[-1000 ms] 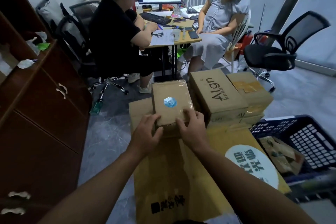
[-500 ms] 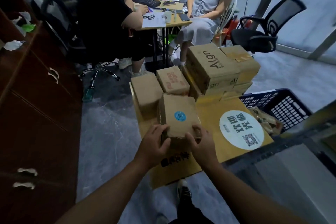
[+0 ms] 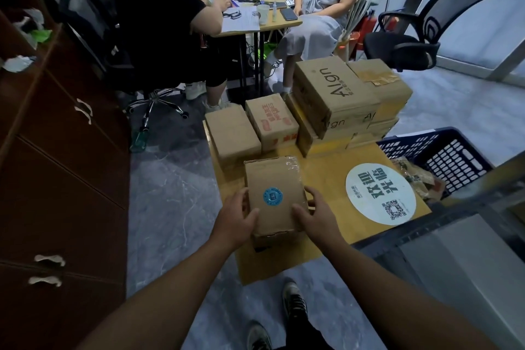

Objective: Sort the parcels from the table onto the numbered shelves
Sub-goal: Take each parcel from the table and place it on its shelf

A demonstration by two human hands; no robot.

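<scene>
Both hands are on a small brown cardboard box with a round blue sticker [image 3: 274, 196], left hand [image 3: 237, 217] on its left edge, right hand [image 3: 318, 216] on its right, fingers [image 3: 301, 212] curled over the top. It sits above the yellow cardboard-covered worktop [image 3: 326, 176]. Behind it are a plain brown box [image 3: 231, 133], a red-printed box [image 3: 271, 119] and a bigger "Align" carton [image 3: 332, 91]. A dark blue plastic crate [image 3: 443, 156] stands just right.

Parcel [image 3: 273, 196] on table [image 3: 326, 179] — stacked boxes [image 3: 335, 94] behind, basket [image 3: 443, 150] right.
</scene>
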